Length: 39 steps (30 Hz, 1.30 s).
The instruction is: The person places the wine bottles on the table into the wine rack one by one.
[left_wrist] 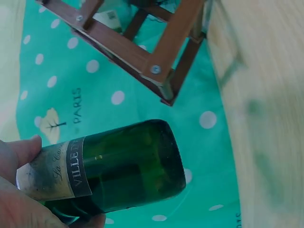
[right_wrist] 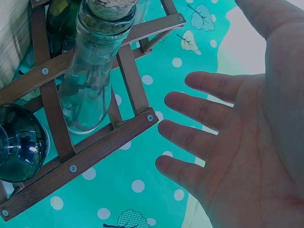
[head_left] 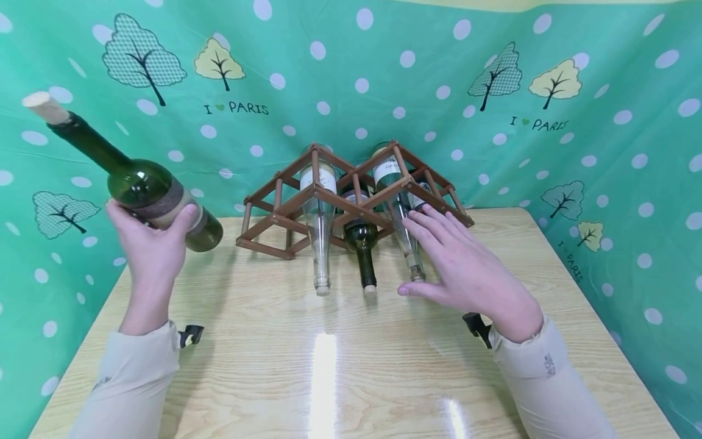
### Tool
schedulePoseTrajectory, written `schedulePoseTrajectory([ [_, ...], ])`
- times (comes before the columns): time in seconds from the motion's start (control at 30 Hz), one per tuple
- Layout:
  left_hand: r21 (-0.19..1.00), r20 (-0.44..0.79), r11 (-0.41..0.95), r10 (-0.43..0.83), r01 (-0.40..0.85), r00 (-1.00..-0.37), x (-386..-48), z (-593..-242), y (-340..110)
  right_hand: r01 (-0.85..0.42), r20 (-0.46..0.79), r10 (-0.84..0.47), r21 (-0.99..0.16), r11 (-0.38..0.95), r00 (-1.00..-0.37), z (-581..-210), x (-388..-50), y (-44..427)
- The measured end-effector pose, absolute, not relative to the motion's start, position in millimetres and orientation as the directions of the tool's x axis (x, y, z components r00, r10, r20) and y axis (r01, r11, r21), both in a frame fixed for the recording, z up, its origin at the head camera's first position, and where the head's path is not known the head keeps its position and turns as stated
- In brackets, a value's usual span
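Observation:
My left hand point(head_left: 150, 244) grips a green wine bottle point(head_left: 144, 183) around its label, in the air left of the wooden wine rack point(head_left: 262, 249). The bottle is tilted, its cork point(head_left: 46, 108) up and left, its base lower and towards the rack. In the left wrist view the base end of the bottle point(left_wrist: 133, 166) hangs near a rack corner point(left_wrist: 154, 71). Fingers spread, my right hand point(head_left: 466, 268) hovers by the rack's right end and holds nothing. In the right wrist view its straight fingers point(right_wrist: 190, 137) are apart from the rack and the clear bottle point(right_wrist: 88, 85).
Corked bottles lie in the rack, necks forward: a clear one point(head_left: 320, 225), a dark green one point(head_left: 362, 235), another clear one point(head_left: 403, 225), and a dark one point(head_left: 419, 194) partly behind my right hand. A green polka-dot cloth point(head_left: 329, 79) hangs behind the wood-grain table point(head_left: 263, 366).

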State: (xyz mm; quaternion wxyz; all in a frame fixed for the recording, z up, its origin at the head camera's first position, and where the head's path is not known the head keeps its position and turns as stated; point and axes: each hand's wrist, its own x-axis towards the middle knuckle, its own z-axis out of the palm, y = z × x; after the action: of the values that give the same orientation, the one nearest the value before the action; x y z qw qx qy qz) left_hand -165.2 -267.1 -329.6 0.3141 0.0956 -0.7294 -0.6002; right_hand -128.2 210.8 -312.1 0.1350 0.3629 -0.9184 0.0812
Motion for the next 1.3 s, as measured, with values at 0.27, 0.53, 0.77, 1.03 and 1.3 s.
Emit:
schedulePoseTrajectory([
  [0.27, 0.932, 0.354, 0.128, -0.520, 0.339, -0.777, -153, -318, -258, -0.687, 0.302, -0.643, -0.055, 0.725, -0.703, -312, -128, 211],
  [0.53, 0.896, 0.395, 0.039, -0.526, 0.443, -0.753, -141, -308, -247, -0.684, 0.295, -0.642, -0.054, 0.728, -0.707, -311, -126, 210],
  [0.77, 0.884, 0.392, -0.009, -0.532, 0.468, -0.751, -129, -301, -238, -0.683, 0.297, -0.642, -0.053, 0.728, -0.707, -310, -126, 210],
  [1.03, 0.835, 0.439, -0.073, -0.511, 0.546, -0.739, -124, -303, -229, -0.694, 0.304, -0.652, -0.049, 0.718, -0.695, -311, -124, 210],
  [1.3, 0.788, 0.457, -0.176, -0.476, 0.590, -0.752, -119, -300, -215, -0.700, 0.320, -0.653, -0.048, 0.712, -0.686, -310, -124, 209],
])
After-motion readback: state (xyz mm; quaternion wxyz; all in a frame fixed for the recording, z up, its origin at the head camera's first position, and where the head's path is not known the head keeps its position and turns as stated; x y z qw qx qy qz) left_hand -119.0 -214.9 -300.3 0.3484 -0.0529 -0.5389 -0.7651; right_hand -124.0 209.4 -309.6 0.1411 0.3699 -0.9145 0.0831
